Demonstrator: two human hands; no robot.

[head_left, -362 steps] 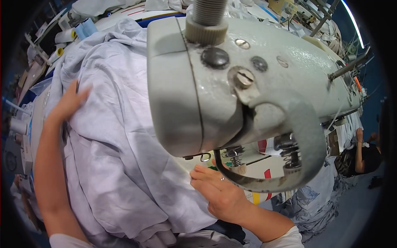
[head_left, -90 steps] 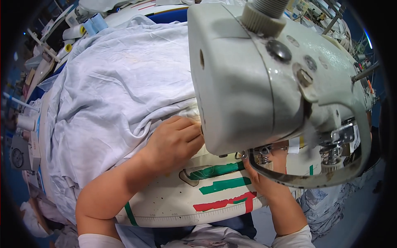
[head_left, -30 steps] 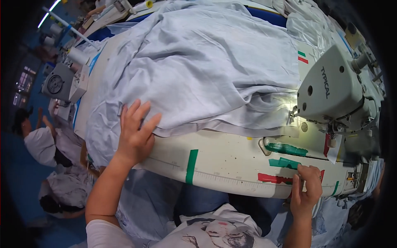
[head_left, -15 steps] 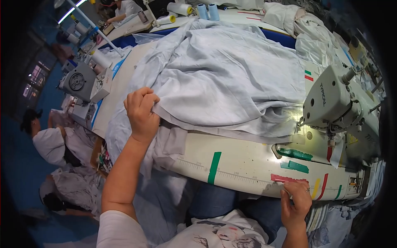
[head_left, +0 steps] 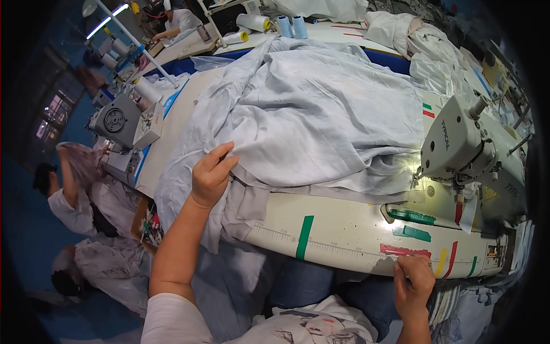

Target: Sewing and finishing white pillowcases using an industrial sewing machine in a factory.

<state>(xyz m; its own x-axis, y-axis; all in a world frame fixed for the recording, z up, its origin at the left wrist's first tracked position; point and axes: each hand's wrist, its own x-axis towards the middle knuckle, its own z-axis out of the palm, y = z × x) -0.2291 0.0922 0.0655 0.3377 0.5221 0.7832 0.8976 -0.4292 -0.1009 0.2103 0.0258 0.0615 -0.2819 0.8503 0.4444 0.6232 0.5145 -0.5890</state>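
A large piece of pale grey-white cloth [head_left: 321, 109] lies in loose folds over the sewing table, its near edge turned under in a strip. At its near left edge is my left hand [head_left: 211, 176], thumb and forefinger apart, their tips touching the cloth. My right hand [head_left: 415, 281] rests at the table's front edge beside a red tape mark [head_left: 405, 251], fingers curled; what they hold, if anything, is hidden. The right end of the cloth lies by the needle of a sewing machine [head_left: 452, 137], where a lamp lights it.
Green tape [head_left: 305, 237] crosses the printed ruler on the table's near edge. Blue thread cones [head_left: 292, 27] stand at the far side. On the left are a grey motor housing [head_left: 117, 119] and a box of small items [head_left: 150, 226]. Co-workers [head_left: 71, 200] sit at the left and far left.
My left hand has shifted slightly right and nearer along the cloth edge, and its thumb and forefinger have parted. My right hand stays at the table edge. A co-worker at left has raised some cloth.
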